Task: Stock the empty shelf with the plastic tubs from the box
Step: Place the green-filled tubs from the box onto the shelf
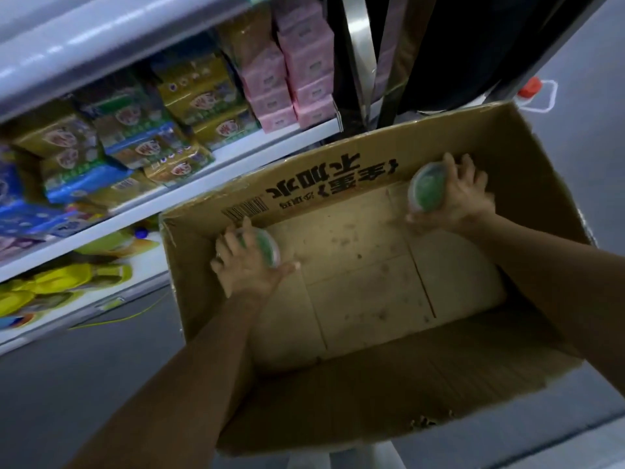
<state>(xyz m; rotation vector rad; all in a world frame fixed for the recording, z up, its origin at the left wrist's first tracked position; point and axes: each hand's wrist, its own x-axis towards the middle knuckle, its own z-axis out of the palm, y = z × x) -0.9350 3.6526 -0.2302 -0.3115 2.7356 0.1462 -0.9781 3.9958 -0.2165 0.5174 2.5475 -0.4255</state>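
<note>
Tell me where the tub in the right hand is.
In the head view, the right hand grips the green tub inside the cardboard box, near its far right corner.

The box [338,170] wall bears upside-down Chinese print "不加水" and a barcode [245,209].

Both hands reach into the cardboard box [338,170], each gripping one green tub (left [265,247], right [426,191]).
</note>
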